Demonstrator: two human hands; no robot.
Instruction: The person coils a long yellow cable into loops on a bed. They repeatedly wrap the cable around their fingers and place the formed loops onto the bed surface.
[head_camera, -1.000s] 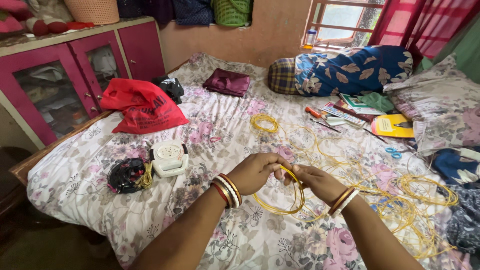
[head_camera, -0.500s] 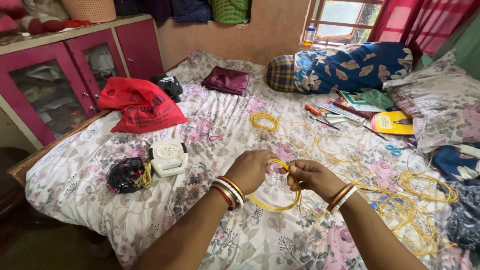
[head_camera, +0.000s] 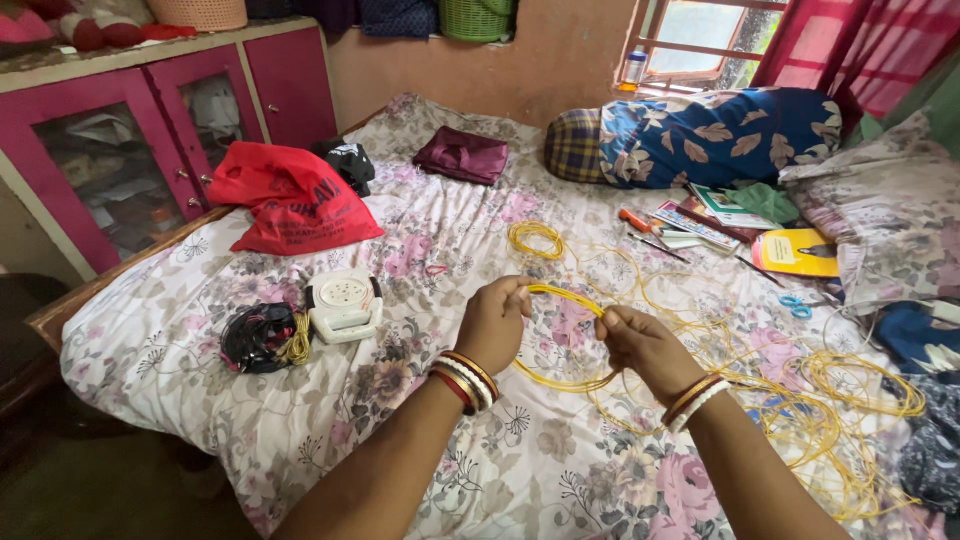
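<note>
My left hand (head_camera: 495, 325) and my right hand (head_camera: 640, 345) both pinch a loop of thin yellow wire (head_camera: 562, 295) held just above the floral bedsheet (head_camera: 480, 470). The loop hangs down between the hands and trails right into a loose tangle of yellow wire (head_camera: 830, 410) spread over the bed. A small neat coil of the same wire (head_camera: 533, 238) lies farther up the bed. Both wrists wear red, white and gold bangles.
A white round socket box (head_camera: 343, 303) and a black-and-yellow wire bundle (head_camera: 262, 337) lie to the left. A red bag (head_camera: 292, 200), a maroon pouch (head_camera: 462, 157), books, tools, blue scissors (head_camera: 795, 303) and pillows crowd the far side. A pink cabinet (head_camera: 120, 140) stands left.
Both hands have lifted slightly and moved apart, stretching the loop wider. The camera view has shifted a little to the left.
</note>
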